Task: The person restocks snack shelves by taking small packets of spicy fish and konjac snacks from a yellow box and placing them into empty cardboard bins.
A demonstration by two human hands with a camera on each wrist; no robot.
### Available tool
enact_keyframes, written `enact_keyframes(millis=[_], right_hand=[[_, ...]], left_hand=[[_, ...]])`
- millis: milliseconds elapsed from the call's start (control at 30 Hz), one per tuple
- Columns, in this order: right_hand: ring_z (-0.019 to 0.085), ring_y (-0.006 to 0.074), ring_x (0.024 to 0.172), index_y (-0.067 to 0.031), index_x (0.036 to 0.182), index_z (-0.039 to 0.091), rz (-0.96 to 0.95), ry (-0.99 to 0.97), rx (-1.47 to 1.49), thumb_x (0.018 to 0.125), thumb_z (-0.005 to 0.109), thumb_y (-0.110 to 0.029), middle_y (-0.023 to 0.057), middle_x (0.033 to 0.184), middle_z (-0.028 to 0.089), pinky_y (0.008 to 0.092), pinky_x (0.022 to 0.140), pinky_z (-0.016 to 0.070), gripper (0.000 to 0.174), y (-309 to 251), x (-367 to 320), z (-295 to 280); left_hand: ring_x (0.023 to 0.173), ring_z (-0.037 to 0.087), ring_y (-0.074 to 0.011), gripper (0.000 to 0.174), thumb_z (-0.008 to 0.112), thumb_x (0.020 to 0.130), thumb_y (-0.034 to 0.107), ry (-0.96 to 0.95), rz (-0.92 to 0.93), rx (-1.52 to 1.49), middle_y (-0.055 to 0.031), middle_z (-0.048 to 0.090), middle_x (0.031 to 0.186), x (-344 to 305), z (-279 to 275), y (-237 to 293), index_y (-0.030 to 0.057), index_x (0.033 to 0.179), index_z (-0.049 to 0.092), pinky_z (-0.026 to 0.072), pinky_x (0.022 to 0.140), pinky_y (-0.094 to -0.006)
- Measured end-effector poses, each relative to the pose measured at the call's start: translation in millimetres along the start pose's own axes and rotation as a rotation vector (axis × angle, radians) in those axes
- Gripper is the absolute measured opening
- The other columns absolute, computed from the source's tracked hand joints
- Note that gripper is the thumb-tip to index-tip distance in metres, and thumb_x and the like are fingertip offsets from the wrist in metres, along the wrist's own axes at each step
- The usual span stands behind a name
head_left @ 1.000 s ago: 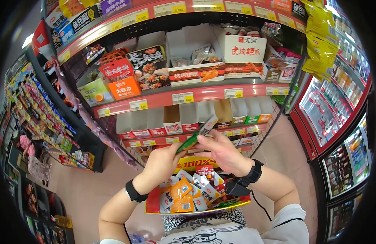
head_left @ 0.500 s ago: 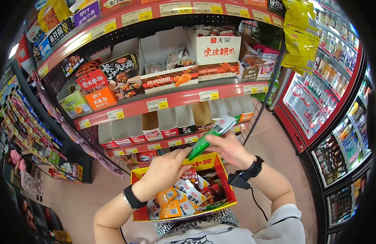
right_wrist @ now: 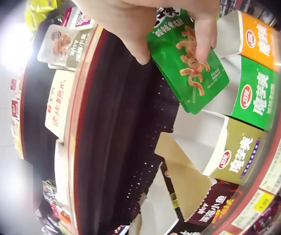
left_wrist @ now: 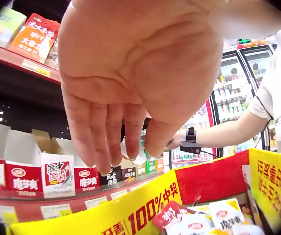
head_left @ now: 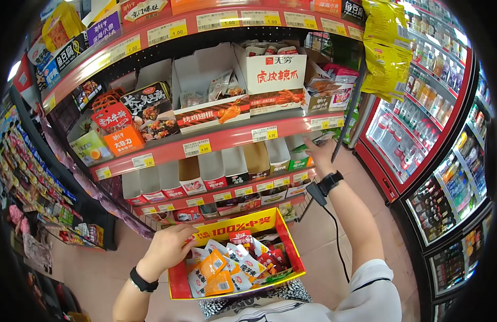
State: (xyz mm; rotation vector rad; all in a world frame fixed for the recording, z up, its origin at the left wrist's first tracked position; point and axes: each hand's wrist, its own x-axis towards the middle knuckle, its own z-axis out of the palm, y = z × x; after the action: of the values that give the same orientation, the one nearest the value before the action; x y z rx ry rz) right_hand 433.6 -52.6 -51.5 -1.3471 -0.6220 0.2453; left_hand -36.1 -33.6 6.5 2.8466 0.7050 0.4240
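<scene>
My right hand (head_left: pixel 320 160) reaches to the right end of the lower shelf and pinches green snack packets (right_wrist: pixel 191 73) between thumb and fingers. They hang at the open top of a green display box (right_wrist: pixel 254 95), partly over it in the right wrist view. My left hand (head_left: pixel 170 248) has relaxed, fairly straight fingers and lies at the left back corner of a red and yellow carton (head_left: pixel 289 231). Inside that carton are white, orange and red snack packets (head_left: pixel 222 268).
An orange display box (right_wrist: pixel 258 39) and an olive one (right_wrist: pixel 236 152) flank the green box. Above runs a red shelf edge (head_left: pixel 227 142) with price tags. Yellow snack bags (head_left: pixel 385 70) hang at the rack's right post. Glass-door drink fridges (head_left: pixel 404 134) stand to the right.
Both hands were together over the carton, with the green packets between them. My right hand has carried the packets forward and right to the shelf; my left has let go and moved down left.
</scene>
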Motion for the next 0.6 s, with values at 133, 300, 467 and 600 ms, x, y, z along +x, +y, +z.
enact_keyframes(millis=[133,300,467,600], right_hand=[[0.059,0.0296,0.096,0.0092,0.107,0.039,-0.172,0.115,-0.296,0.067,0.081,-0.023,0.0203,0.102,0.058,0.0370,0.080,0.0466,0.066,12.9,6.6,13.5],[0.059,0.0348,0.096,0.0080,0.108,0.039,-0.254,0.134,-0.448,0.067,0.080,-0.031,0.0251,0.103,0.058,0.0389,0.082,0.0455,0.070,-6.2,4.5,16.3],[0.060,0.0382,0.091,0.0061,0.112,0.037,-0.300,0.055,-0.575,0.065,0.082,-0.029,0.0241,0.099,0.061,0.0397,0.079,0.0473,0.074,-8.2,0.8,15.0],[0.060,0.0401,0.087,0.0034,0.116,0.034,-0.381,0.089,-0.735,0.064,0.082,-0.028,0.0256,0.098,0.060,0.0423,0.074,0.0483,0.078,-18.4,-15.7,25.3]], left_hand=[[0.080,0.062,-0.0286,0.021,0.066,0.078,0.017,-0.049,-0.048,-0.002,-0.0103,0.064,0.091,-11.2,1.7,-8.4,0.0063,0.096,0.065,0.0512,0.067,-0.0363],[0.081,0.062,-0.0300,0.020,0.065,0.078,0.016,-0.112,-0.105,-0.044,-0.0113,0.065,0.089,-17.7,-4.4,-6.7,0.0070,0.096,0.064,0.0506,0.069,-0.0365],[0.079,0.062,-0.0310,0.021,0.065,0.076,0.014,-0.080,-0.089,-0.066,-0.0119,0.065,0.089,-19.9,-5.9,-5.7,0.0068,0.096,0.064,0.0506,0.068,-0.0369],[0.078,0.062,-0.0315,0.021,0.066,0.076,0.013,-0.072,-0.088,-0.075,-0.0125,0.065,0.089,-20.8,-3.7,-7.2,0.0063,0.096,0.065,0.0506,0.067,-0.0369]])
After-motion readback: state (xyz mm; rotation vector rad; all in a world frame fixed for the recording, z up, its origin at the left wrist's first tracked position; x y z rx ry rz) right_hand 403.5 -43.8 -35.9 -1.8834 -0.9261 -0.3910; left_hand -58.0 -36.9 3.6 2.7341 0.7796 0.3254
